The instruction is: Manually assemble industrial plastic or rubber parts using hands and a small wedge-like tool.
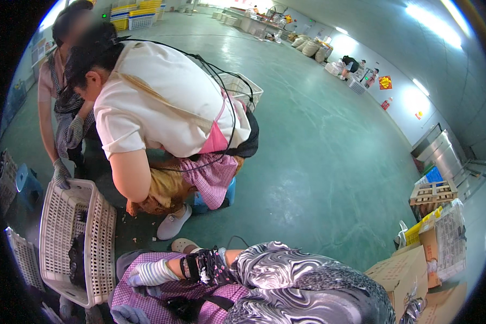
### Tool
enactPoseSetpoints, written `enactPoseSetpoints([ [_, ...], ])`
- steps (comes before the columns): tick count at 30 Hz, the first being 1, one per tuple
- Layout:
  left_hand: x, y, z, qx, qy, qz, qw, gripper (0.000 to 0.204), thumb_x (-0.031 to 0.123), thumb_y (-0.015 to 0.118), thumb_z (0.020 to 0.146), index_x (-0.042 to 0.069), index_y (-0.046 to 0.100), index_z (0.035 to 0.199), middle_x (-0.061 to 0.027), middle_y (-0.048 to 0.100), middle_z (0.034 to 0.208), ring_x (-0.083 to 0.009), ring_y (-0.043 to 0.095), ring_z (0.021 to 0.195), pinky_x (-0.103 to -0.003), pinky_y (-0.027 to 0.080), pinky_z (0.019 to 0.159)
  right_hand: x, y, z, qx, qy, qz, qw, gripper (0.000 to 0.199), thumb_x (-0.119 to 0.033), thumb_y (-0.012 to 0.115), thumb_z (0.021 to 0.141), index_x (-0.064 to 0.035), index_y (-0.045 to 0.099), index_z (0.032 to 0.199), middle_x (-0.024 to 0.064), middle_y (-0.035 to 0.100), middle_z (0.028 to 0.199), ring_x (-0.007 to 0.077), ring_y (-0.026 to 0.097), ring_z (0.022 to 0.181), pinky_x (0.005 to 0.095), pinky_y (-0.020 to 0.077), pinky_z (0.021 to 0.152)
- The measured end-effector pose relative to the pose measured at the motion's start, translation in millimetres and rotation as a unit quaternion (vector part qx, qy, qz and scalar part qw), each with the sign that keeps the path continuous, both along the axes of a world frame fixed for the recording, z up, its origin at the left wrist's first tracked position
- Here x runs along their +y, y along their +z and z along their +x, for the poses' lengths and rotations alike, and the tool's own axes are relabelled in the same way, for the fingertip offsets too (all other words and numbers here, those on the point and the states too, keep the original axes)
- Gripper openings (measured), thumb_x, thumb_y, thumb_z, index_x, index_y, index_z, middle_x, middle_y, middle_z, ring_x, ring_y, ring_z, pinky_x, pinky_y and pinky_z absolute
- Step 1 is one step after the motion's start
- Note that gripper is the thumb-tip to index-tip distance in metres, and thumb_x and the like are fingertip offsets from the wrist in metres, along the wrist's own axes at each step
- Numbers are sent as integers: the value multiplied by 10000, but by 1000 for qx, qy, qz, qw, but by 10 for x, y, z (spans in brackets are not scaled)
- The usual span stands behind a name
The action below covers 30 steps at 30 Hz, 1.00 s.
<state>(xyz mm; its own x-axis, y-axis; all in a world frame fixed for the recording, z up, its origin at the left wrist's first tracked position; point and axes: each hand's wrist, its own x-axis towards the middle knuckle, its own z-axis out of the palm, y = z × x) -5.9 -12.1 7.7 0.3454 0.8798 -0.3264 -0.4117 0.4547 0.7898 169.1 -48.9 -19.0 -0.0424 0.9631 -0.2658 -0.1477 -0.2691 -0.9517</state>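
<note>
My right hand [152,274], in a pale striped knit glove, rests on the pink gingham apron over my lap. Its fingers droop loosely over the cloth, and I see nothing in them. At the bottom edge is my left hand [129,314] in a grey-blue glove, partly cut off by the frame, so its grip is hidden. Left of my lap, a white perforated plastic basket [105,237] stands tilted, its opening facing me. Dark, black-looking pieces [78,259] lie inside it. A standing co-worker's gloved hand [61,174] grips the basket's far rim.
A second co-worker in a white shirt [167,92] bends forward on a low blue stool [216,200], close in front. Another white basket [24,259] sits at the far left. Cardboard boxes [399,275] and a wooden pallet [433,193] are stacked to the right. Green floor [308,162] stretches behind.
</note>
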Motion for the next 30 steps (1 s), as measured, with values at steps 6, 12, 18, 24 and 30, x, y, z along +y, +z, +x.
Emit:
enactPoseSetpoints([
  [6,3,57,3,-30,-3,-22,999,291,307,481,890,99,433,693,35,256,568,-64,202,429,-193,194,375,38,-7,-2,7,17,-13,1000,297,-260,424,878,-34,602,802,59,602,645,150,546,444,263,459,410],
  [12,11,5,-19,-49,-14,-12,999,292,306,486,888,90,435,698,29,258,564,-67,201,429,-195,199,374,5,70,25,2,25,7,1000,309,-269,417,883,-25,594,815,74,602,650,157,552,442,267,461,399],
  [18,21,-18,-44,-22,-10,1,1000,311,313,467,897,96,407,682,35,239,557,-63,205,439,-193,202,378,-10,141,27,-10,34,18,999,314,-272,414,886,-24,591,813,76,600,660,155,553,451,267,468,418],
  [24,9,-11,-57,-7,-56,31,998,345,352,455,901,107,380,670,34,245,556,-68,219,441,-196,225,396,-11,30,8,8,17,-59,998,259,-253,429,885,-40,574,905,37,582,756,123,556,534,251,472,460],
  [30,-28,-243,-61,-54,-57,122,989,219,307,486,880,99,429,846,40,281,543,-54,239,397,-186,231,332,-28,22,67,-41,44,39,997,278,-279,445,895,-28,561,927,46,575,775,117,540,490,238,464,439],
])
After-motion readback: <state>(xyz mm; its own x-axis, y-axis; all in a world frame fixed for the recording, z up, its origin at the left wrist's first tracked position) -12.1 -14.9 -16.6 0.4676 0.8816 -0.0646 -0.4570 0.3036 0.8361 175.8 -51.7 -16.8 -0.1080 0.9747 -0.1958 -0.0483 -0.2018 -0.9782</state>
